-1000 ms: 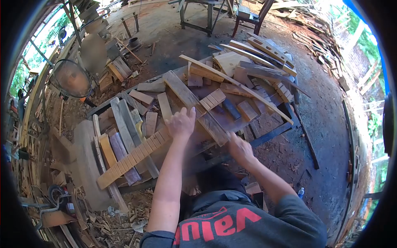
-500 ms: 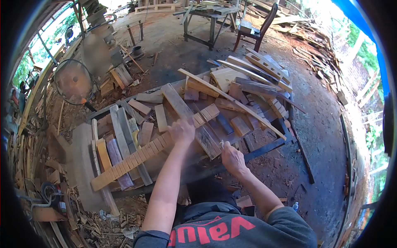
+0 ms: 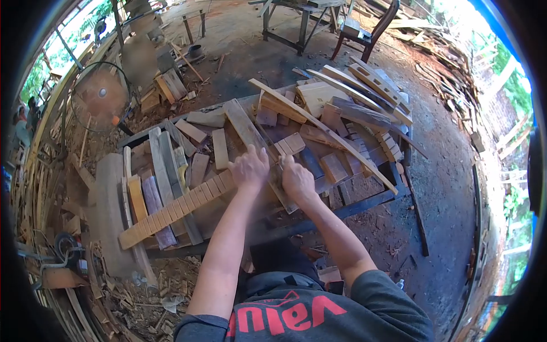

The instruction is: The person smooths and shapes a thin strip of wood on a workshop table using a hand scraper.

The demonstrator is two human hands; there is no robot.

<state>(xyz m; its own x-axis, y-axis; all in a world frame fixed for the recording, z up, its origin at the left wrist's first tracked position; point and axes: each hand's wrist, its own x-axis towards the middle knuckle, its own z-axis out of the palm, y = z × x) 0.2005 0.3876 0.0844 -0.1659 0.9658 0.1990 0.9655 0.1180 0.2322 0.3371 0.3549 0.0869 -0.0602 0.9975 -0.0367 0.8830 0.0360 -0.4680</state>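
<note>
A long wooden strip with evenly spaced cuts across its face lies slanting over other boards on the low worktable. My left hand presses down on it, fingers curled over its upper part. Just right of it, my right hand is closed around the end of a thin, saw-like tool whose handle is hidden in the fist. Its narrow blade runs up and left from the fist, across the strip. Under the strip's upper part lies a wide grey board.
Loose blocks and offcuts cover the worktable, with a long thin batten slanting across the right pile. A dark metal frame edges the table. A round fan stands at left, a chair behind. Scraps litter the ground.
My right hand has moved up and left, close beside my left hand, carrying the tool along. My left hand stays on the strip. The whole view has shifted slightly.
</note>
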